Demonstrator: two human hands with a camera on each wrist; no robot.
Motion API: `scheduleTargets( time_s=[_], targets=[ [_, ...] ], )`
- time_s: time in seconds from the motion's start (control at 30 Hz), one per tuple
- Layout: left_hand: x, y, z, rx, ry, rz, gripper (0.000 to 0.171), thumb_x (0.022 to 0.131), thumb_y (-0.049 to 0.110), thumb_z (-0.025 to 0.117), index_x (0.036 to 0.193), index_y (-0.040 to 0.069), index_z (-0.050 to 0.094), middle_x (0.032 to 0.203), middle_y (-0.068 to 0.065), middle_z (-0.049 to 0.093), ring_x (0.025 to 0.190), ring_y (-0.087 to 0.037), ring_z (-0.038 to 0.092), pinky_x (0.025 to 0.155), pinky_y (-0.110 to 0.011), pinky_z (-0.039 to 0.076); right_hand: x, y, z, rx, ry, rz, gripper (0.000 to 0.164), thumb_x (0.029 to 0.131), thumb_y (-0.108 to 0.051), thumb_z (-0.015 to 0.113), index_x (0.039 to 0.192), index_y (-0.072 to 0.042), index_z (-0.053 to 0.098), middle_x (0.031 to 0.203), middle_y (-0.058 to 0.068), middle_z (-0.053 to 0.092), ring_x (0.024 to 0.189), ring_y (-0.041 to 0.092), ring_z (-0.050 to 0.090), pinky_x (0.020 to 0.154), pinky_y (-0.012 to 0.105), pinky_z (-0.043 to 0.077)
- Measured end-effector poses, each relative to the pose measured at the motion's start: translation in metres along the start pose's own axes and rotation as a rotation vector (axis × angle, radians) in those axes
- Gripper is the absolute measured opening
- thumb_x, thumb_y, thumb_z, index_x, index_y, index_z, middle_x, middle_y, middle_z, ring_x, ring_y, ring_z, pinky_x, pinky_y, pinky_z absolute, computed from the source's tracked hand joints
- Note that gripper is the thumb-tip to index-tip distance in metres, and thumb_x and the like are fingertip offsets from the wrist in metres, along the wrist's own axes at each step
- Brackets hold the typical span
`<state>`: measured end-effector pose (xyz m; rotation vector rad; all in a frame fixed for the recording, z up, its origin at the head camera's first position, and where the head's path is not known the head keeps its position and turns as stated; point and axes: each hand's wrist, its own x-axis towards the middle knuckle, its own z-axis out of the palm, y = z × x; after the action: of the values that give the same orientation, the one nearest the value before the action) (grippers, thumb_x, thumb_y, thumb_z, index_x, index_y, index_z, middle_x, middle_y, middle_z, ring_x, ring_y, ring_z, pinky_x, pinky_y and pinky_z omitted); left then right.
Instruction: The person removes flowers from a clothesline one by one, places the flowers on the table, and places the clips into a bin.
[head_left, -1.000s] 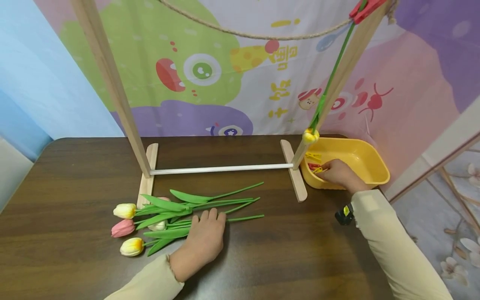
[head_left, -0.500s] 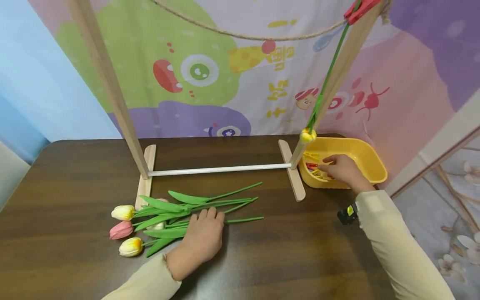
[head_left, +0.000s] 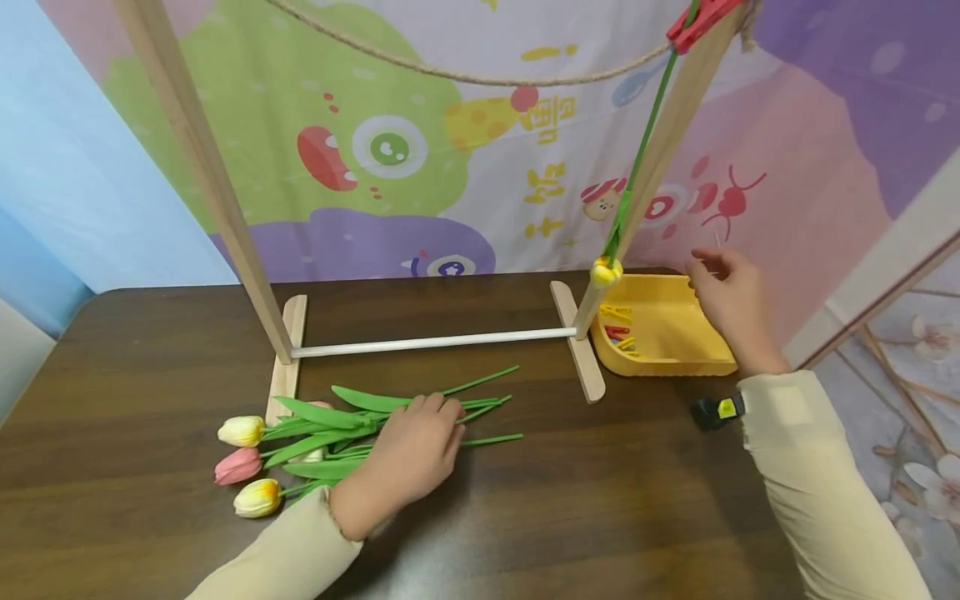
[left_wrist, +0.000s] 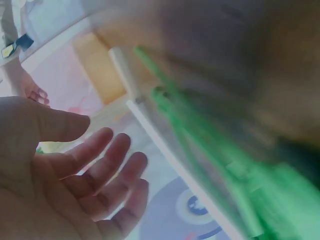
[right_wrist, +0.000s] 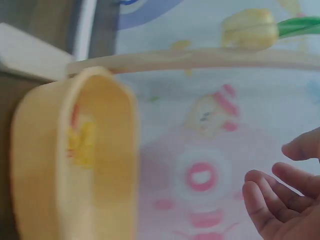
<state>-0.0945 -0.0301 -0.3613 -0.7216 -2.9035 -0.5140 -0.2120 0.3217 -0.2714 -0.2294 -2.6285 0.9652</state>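
Note:
My left hand [head_left: 412, 454] is over the stems of several artificial tulips lying on the table. In the left wrist view its fingers are loosely bent and hold nothing, with blurred green stems [left_wrist: 200, 140] beside them. Yellow tulip heads [head_left: 257, 498] and a pink tulip head [head_left: 238, 466] point left. My right hand [head_left: 731, 308] is raised over the right side of a yellow plastic basin [head_left: 675, 321]. Its fingers are loosely curled with nothing visible between them in the right wrist view. Yellow clothespins [head_left: 617, 314] and a red clothespin [head_left: 617, 332] lie in the basin's left end.
A wooden frame [head_left: 202, 167] stands on the table, with a white crossbar [head_left: 435, 342] low down and a twine rope [head_left: 487, 81] strung above. At its right post, a red clothespin [head_left: 701, 25] holds a yellow tulip [head_left: 607, 271] hanging head down. A printed cloth hangs behind.
My right hand has come up out of the basin, away from the clothespins, toward the right. My left hand has lifted slightly at the stems. The head view has shifted a little.

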Motion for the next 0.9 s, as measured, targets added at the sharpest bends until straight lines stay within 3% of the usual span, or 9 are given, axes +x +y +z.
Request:
scheduleTargets(
  time_s=[0.13,0.27,0.43,0.6,0.73,0.9],
  targets=[
    [0.019,0.008,-0.021,-0.07,0.096,0.04,0.012,0.092,0.018,0.058,0.097,0.009,0.063,0.086,-0.002,0.06,0.079,-0.022,0.057,0.067,-0.037,0.046,0.002,-0.024,-0.014,0.063,0.14,-0.024,0.039,0.093,-0.034,0.051,0.12,-0.007,0.062,0.091,-0.005,0.06,0.066,-0.01,0.047,0.06,0.007,0.039],
    [0.042,0.021,-0.047,-0.206,0.175,0.083,0.012,0.092,0.016,0.056,0.099,0.008,0.063,0.089,-0.003,0.061,0.082,-0.02,0.056,0.074,-0.035,0.046,0.004,-0.05,-0.029,0.209,0.249,-0.085,0.031,0.092,-0.027,0.055,0.115,-0.008,0.065,0.08,-0.019,0.056,0.066,-0.007,0.052,0.062,0.007,0.042],
    [0.077,0.039,-0.078,-0.422,0.187,0.06,0.014,0.094,0.019,0.052,0.101,0.01,0.061,0.094,-0.001,0.059,0.089,-0.016,0.054,0.082,-0.032,0.045,0.006,-0.084,-0.043,0.401,0.332,-0.212,0.022,0.09,-0.017,0.058,0.107,-0.006,0.067,0.078,-0.016,0.061,0.064,-0.003,0.057,0.063,0.009,0.046],
    [0.115,0.051,-0.1,-0.648,0.199,0.015,0.018,0.096,0.021,0.048,0.106,0.009,0.058,0.101,-0.002,0.059,0.093,-0.014,0.055,0.084,-0.028,0.046,0.004,-0.118,-0.054,0.442,0.326,-0.273,0.023,0.092,-0.021,0.058,0.112,-0.011,0.064,0.087,-0.012,0.061,0.073,0.002,0.06,0.07,0.013,0.047],
    [0.143,0.059,-0.108,-0.784,0.224,0.003,0.021,0.097,0.022,0.046,0.111,0.009,0.056,0.106,-0.003,0.06,0.096,-0.014,0.057,0.085,-0.025,0.046,0.009,-0.141,-0.062,0.476,0.332,-0.34,0.028,0.09,-0.021,0.061,0.115,-0.01,0.061,0.086,-0.01,0.061,0.072,0.004,0.06,0.072,0.015,0.047],
    [0.169,0.072,-0.113,-0.864,0.256,0.019,0.023,0.097,0.022,0.047,0.113,0.007,0.055,0.11,-0.004,0.06,0.099,-0.013,0.057,0.086,-0.022,0.046,0.02,-0.164,-0.075,0.527,0.308,-0.354,0.034,0.088,-0.021,0.064,0.119,-0.01,0.058,0.085,-0.007,0.061,0.069,0.004,0.059,0.072,0.013,0.049]
  ],
)
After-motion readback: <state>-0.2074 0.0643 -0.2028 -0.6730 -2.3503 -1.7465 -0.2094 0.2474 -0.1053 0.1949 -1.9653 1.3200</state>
